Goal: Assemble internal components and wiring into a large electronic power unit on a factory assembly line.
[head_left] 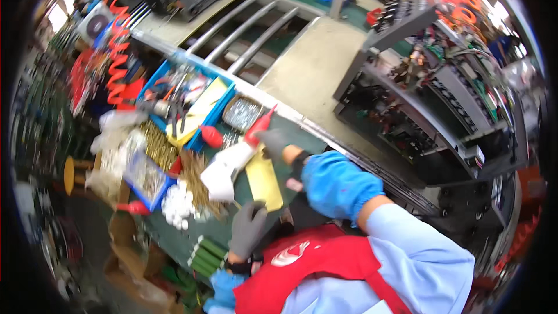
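Observation:
My right hand (274,142), in a grey glove with a blue sleeve cover, reaches over the green bench to the top end of a flat yellow plate (264,181). It lies right beside the red nozzle (260,125) of a white bottle (228,168) lying on its side; blur hides whether the fingers grip either one. My left hand (247,228), also grey-gloved, rests with fingers extended, its fingertips at the plate's near end, holding nothing.
A blue bin (224,107) of hand tools, a small tray of screws (241,111), a blue box of screws (145,177), brass parts (157,146), white pieces (177,203) and green cylinders (206,256) crowd the bench. A grey wired chassis (430,99) sits at right, a red coiled hose (119,40) at left.

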Available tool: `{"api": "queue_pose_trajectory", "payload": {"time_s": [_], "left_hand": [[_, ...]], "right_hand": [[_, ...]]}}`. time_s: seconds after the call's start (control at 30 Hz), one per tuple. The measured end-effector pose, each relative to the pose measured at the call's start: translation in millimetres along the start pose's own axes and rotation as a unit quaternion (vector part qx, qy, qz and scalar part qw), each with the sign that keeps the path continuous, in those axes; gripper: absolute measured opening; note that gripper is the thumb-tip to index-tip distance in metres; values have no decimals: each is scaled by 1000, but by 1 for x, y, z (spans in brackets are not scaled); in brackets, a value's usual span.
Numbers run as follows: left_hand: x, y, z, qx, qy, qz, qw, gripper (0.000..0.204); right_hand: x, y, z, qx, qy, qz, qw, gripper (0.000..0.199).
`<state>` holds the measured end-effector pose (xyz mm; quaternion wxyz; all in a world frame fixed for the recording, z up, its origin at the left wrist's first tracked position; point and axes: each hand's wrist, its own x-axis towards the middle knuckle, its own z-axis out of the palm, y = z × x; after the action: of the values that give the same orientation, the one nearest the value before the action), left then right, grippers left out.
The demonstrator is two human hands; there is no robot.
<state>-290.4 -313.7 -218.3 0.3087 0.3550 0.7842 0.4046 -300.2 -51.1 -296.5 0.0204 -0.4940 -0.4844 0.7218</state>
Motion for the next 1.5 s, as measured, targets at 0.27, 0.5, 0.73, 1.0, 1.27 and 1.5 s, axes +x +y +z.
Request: {"api": "queue_pose_trajectory", "payload": {"time_s": [0.27,0.5,0.73,1.0,1.27,1.5], "left_hand": [[-5,-24,-40,-66,-11,-21,998,27],[40,33,-50,-119,-112,-18,986,27],[76,82,-2,-237,-136,-3,962,24],[68,102,63,-217,-257,-13,942,23],[57,119,109,-166,-319,-51,932,26],[55,113,127,-98,-313,-93,940,26]], "right_hand": [[37,-9,65,-155,221,15,963,74],[-29,1,22,122,45,-57,990,26],[-225,-1,-91,384,-165,-108,902,52],[-370,-19,-194,128,344,-355,860,57],[-357,-40,-293,-358,639,-546,407,56],[-325,-60,-325,-334,614,-564,439,58]]}}
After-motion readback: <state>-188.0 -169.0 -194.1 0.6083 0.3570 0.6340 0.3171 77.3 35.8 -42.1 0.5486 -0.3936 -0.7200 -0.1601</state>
